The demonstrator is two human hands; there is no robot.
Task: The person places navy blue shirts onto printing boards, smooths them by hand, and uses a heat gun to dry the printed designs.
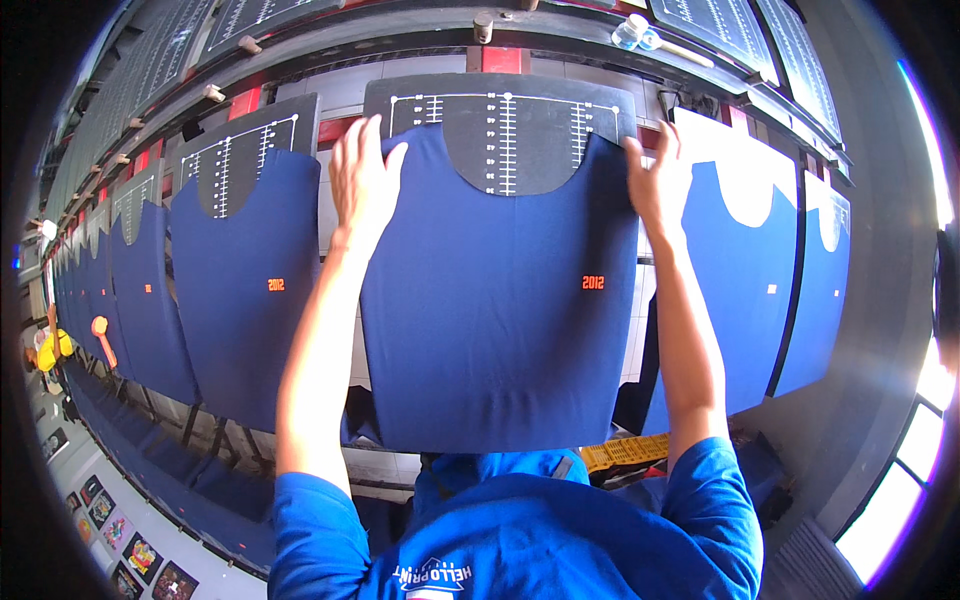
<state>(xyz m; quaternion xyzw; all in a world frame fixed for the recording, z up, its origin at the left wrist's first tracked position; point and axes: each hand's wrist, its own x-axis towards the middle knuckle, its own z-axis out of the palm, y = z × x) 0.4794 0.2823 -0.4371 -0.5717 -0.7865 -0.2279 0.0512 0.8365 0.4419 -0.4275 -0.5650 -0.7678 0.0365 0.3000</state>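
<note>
Left hand (362, 187), right hand (660, 187), at edges of navy fabric (490, 320), gaps (645, 300) alongside

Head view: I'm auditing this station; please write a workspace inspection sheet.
Surface: dark ruled board, partly covered.
Job's things: navy shirt panel laid over the board, small orange print at right.
Clutter: orange tool by the left row; yellow crate low at right.
Hands: left hand open at the panel's left shoulder; right hand open at its right shoulder.
Cables: nothing clearly seen.
Surroundings: similar navy panels on both sides; bright window at right.
</note>
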